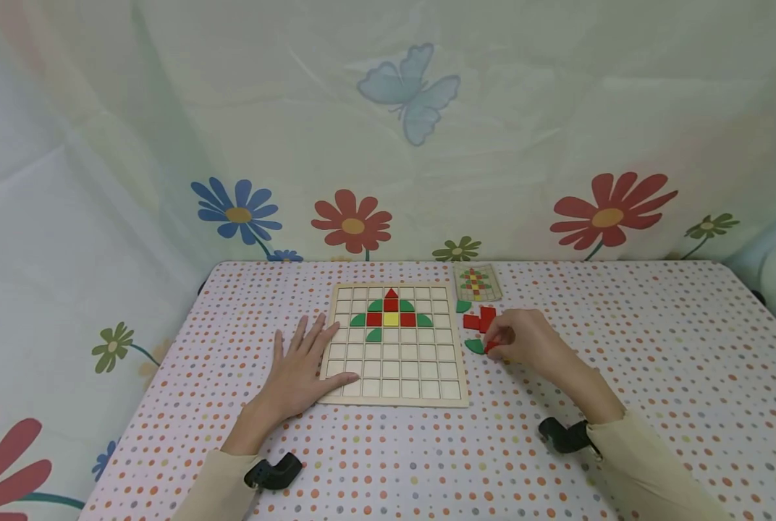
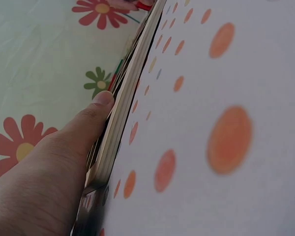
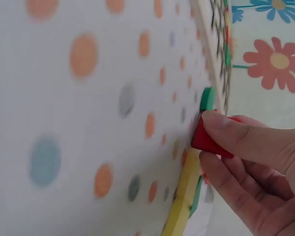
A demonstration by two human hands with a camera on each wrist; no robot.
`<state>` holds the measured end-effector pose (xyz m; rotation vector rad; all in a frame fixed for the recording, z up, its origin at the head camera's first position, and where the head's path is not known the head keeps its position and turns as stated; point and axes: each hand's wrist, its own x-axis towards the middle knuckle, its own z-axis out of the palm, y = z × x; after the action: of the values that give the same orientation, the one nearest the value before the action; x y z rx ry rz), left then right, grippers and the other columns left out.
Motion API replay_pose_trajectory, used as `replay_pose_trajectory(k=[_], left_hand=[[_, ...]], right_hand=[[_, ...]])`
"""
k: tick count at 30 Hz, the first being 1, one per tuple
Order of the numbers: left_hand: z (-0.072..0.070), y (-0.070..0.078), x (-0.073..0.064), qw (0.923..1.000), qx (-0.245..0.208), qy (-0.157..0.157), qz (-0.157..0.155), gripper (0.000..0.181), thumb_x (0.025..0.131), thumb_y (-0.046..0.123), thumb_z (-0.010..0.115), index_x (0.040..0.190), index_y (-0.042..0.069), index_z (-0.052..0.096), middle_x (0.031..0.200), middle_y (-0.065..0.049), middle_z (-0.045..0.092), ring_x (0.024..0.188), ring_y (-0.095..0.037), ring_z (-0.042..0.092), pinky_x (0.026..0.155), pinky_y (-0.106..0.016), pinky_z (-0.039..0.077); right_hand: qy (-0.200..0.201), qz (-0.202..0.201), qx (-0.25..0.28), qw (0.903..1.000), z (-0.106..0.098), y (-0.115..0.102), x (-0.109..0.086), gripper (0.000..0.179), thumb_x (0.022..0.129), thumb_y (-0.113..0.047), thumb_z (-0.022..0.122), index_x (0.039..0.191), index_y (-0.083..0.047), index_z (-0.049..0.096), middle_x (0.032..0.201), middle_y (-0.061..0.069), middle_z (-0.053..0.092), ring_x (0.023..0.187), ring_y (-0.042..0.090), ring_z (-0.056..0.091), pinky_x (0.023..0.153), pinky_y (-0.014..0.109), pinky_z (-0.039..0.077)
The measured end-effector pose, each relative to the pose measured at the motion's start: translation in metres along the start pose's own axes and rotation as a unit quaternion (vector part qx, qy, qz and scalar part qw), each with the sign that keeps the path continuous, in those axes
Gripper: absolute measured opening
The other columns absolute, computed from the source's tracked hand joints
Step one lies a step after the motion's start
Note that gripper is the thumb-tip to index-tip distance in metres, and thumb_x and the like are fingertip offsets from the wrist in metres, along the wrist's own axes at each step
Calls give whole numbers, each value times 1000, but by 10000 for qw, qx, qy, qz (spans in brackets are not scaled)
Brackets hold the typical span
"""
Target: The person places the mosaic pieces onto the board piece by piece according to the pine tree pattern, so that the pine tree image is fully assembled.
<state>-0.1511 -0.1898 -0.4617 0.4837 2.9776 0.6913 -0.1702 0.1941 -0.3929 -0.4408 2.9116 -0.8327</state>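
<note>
My left hand (image 1: pixel 298 373) lies spread over the left edge of a wooden grid board (image 1: pixel 414 394), thumb along its front rim. In the left wrist view that thumb (image 2: pixel 81 132) presses the board's edge. Red, green and yellow pieces form a pattern in the board's upper cells, with a yellow square (image 1: pixel 391 319) in the middle. To the right of the board, my right hand (image 1: pixel 530 340) pinches a red tile (image 3: pixel 209 138) between thumb and fingertips. A green quarter-round piece (image 1: pixel 475 346) lies right beside it, and red squares (image 1: pixel 486 318) lie just behind.
A small pattern card (image 1: pixel 478 282) lies behind the board's right corner. Another green piece (image 1: pixel 462 307) sits near it. In the right wrist view, yellow blocks (image 3: pixel 187 179) stand under the fingers, hidden from the head view. A flowered backdrop (image 1: pixel 492 181) rises behind the dotted table.
</note>
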Motion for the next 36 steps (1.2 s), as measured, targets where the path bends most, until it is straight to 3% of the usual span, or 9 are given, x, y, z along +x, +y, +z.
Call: replay_pose_trajectory(k=[6, 11, 17, 23, 36], left_hand=[[-1, 0, 1, 10000, 53, -12, -33, 102, 89, 73, 64, 168, 19, 27, 176, -8, 11, 162, -36, -3, 120, -73, -9], [-2, 0, 1, 10000, 50, -59, -30, 102, 89, 73, 64, 168, 20, 27, 176, -7, 9, 162, -35, -4, 120, -71, -10], [2, -1, 2, 9997, 86, -221, -56, 103, 90, 75, 61, 169, 22, 23, 176, -5, 6, 162, -32, -7, 120, -70, -13], [4, -3, 3, 9996, 197, -210, -55, 102, 90, 77, 59, 169, 22, 23, 176, -4, 5, 162, -32, -8, 120, -71, -12], [2, -4, 3, 9997, 150, -190, -57, 102, 90, 76, 60, 169, 22, 23, 176, -5, 6, 162, -33, -7, 120, -71, -11]], right_hand=[[565, -848, 453, 9938, 3, -27, 0, 17, 79, 5, 88, 85, -6, 78, 84, 1, 72, 75, 14, 66, 67, 27, 58], [355, -1354, 1026, 9848, 12, -54, 17, 12, 84, 4, 85, 91, -6, 81, 90, 1, 76, 81, 16, 69, 73, 29, 60], [-139, -1374, 1274, 9822, 32, -73, 47, 11, 89, 3, 80, 99, -2, 82, 93, 2, 76, 87, 18, 69, 81, 34, 62], [-219, -1385, 1133, 9836, 50, -81, 69, 13, 90, 4, 78, 102, 0, 83, 91, 4, 74, 84, 17, 64, 76, 28, 58], [-491, -1331, 502, 9886, 63, -85, 77, 16, 93, 6, 74, 105, 0, 83, 100, 9, 76, 92, 22, 68, 79, 31, 59]])
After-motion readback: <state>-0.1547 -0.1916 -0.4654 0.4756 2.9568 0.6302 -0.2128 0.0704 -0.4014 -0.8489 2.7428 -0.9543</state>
